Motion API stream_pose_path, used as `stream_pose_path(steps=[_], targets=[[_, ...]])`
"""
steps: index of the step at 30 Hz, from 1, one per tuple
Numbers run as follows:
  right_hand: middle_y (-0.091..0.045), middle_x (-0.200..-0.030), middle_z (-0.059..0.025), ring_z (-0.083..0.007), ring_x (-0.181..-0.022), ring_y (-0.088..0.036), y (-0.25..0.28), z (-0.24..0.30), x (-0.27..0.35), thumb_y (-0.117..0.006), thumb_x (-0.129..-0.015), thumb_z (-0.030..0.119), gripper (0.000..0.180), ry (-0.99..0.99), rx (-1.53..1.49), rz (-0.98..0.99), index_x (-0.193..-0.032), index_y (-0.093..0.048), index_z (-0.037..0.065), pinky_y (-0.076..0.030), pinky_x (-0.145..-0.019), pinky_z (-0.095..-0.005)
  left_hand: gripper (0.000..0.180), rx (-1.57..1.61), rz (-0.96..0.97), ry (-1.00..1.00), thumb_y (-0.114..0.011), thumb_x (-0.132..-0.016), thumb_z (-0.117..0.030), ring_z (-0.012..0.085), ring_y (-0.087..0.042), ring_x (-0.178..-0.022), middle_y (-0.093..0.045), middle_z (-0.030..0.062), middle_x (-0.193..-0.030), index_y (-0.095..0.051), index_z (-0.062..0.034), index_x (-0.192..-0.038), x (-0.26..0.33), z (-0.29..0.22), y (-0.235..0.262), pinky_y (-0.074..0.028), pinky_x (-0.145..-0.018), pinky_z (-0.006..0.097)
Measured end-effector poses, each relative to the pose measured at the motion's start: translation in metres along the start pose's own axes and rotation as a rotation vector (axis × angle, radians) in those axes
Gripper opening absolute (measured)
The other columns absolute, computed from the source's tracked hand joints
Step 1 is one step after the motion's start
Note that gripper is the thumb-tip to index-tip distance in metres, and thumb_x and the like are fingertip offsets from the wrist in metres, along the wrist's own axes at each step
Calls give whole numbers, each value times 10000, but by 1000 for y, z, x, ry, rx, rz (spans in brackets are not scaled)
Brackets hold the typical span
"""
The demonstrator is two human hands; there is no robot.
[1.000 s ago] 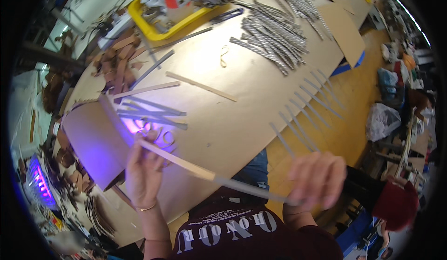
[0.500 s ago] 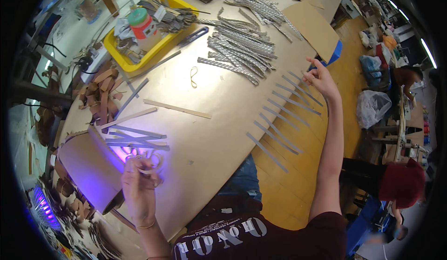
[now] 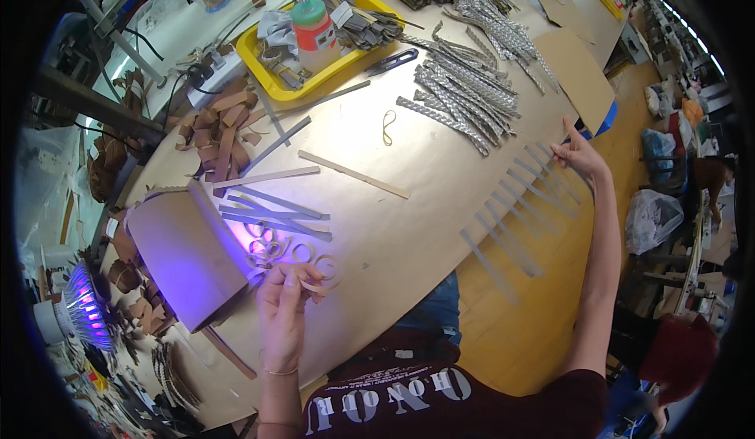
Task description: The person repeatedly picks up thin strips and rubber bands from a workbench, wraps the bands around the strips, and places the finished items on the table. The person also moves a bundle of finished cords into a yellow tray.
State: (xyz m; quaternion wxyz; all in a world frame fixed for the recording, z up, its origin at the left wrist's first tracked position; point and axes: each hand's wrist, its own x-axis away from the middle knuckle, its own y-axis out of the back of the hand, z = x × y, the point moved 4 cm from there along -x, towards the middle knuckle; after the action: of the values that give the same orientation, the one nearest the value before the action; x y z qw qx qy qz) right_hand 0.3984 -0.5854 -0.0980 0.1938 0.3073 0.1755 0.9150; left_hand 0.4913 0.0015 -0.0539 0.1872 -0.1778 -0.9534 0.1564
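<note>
My left hand (image 3: 283, 313) is closed in a pinch on a pale curled strip (image 3: 313, 287), held over the table's near left part. Beside it lie several pale strip rings (image 3: 301, 252), lit violet by a lamp (image 3: 85, 305). At the table's right edge, a row of thin grey strips (image 3: 497, 228) sticks out over the floor, smeared by motion. My right hand (image 3: 580, 158) is at the far end of that row, thumb and fingertips together at the end of a grey strip (image 3: 543, 156), index finger pointing up. Blur makes the grip hard to see.
A brown curved sheet (image 3: 185, 246) stands at the left, near flat grey strips (image 3: 275, 217) and brown leather scraps (image 3: 228, 128). Farther back are a yellow tray (image 3: 271, 85) with a green-lidded jar (image 3: 314, 38), thread snips (image 3: 391, 63) and braided silver strips (image 3: 464, 97).
My right hand has closed in on the far end of the strip row, its fingers drawn together. My left hand keeps its pinch. The whole view has shifted, so the table sits farther right.
</note>
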Motion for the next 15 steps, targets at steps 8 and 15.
stream_pose_path(steps=[8, 15], targets=[[-592, -663, -60, -113, -542, -538, 9, 11, 16, -747, -884, 235, 948, -99, 285, -194, -1552, -103, 43, -421, -489, -267, 221, -35, -29, -19, -495, -1032, -245, 144, -558, -729, -617, 95, -948, -542, -40, -964, -4, -2, 2, -448, -665, 291], [-552, -644, -31, -103, -554, -519, 9, 31, 30, -723, -878, 134, 730, 36, 343, -181, -1469, -314, 2, -406, -499, -267, 188, -12, -60, -8, -501, -1027, -212, 125, -567, -754, -629, 94, -963, -551, -55, -937, -3, 0, 4, -464, -697, 280]])
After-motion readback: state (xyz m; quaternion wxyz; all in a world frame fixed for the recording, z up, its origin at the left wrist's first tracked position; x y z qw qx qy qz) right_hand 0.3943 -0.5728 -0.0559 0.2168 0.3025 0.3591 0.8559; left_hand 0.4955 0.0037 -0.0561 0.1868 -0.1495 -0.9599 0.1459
